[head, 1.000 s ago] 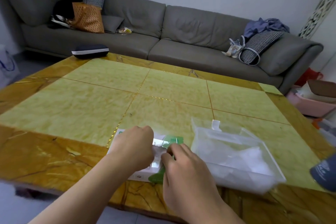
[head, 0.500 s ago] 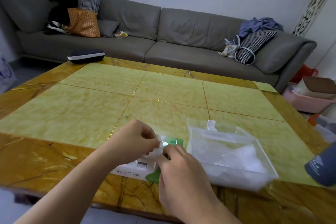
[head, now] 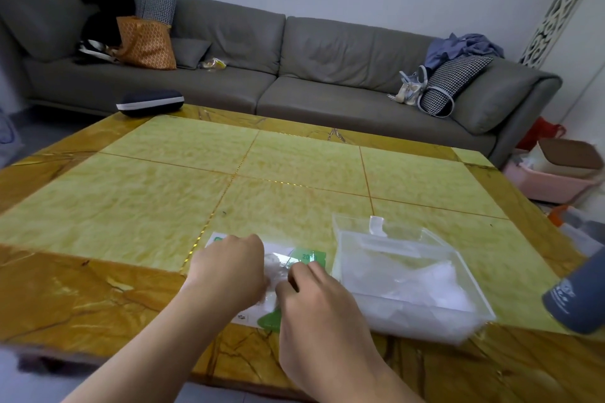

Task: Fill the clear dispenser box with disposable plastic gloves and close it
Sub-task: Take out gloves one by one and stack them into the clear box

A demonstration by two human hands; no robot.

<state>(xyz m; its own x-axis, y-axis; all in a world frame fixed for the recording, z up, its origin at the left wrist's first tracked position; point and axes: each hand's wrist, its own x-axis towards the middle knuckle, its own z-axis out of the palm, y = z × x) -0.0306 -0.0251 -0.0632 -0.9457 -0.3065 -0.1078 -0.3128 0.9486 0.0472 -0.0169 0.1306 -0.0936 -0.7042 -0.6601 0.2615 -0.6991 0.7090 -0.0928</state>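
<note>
Both hands, left (head: 229,268) and right (head: 314,298), pinched clear gloves (head: 278,267) over glove packet (head: 311,255); open dispenser box (head: 406,278) just right, on counter (head: 294,173).

Glossy, marble-patterned worktop (head: 294,173) in yellow and amber, inlaid with thin metallic strips. Clear, smooth hard-plastic dispenser box (head: 409,271) holding filmy, crinkled translucent plastic gloves (head: 435,288). Shiny white-and-green printed glove packet (head: 309,255). Matt grey upholstered sofa (head: 327,52); woven checked cushion (head: 455,78).
</note>
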